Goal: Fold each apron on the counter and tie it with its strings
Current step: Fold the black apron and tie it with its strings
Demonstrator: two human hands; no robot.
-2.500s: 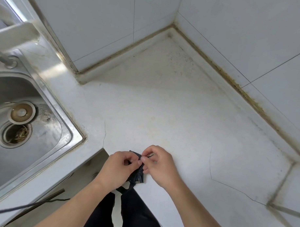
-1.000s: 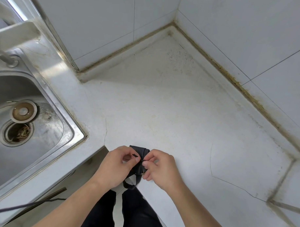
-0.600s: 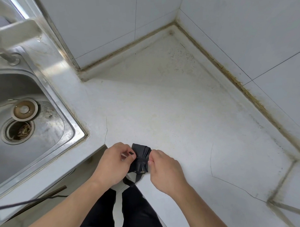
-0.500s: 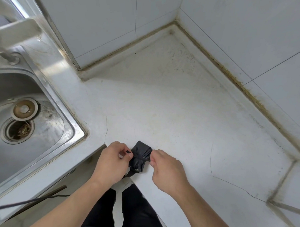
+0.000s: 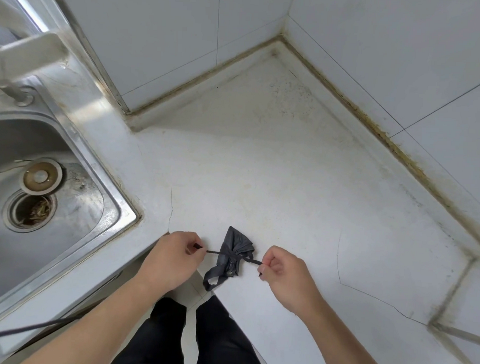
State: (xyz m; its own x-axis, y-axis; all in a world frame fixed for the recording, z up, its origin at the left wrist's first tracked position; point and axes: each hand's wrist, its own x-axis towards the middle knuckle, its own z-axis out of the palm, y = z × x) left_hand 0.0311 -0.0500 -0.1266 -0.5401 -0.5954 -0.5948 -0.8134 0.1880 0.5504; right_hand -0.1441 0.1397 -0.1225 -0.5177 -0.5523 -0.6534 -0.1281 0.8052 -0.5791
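Observation:
A small dark folded apron bundle [image 5: 235,249] lies at the near edge of the white counter [image 5: 274,183], cinched around its middle by its own thin strings. My left hand [image 5: 173,257] pinches one string end to the left of the bundle. The other string end is pinched by my right hand [image 5: 283,273] on the bundle's right. Both strings run taut and nearly level between my hands and the knot. A dark loop of strap [image 5: 213,276] hangs off the counter edge below the bundle.
A steel sink [image 5: 56,202] with an open drain [image 5: 31,210] and a loose strainer plug [image 5: 40,176] sits to the left. White tiled walls close the counter's back corner. Cracks run across the counter on the right. A thin dark cable [image 5: 24,329] crosses the lower left.
My hands have pulled apart sideways, drawing the two string ends out taut. The bundle, earlier hidden between my fingers, now lies exposed and cinched on the counter.

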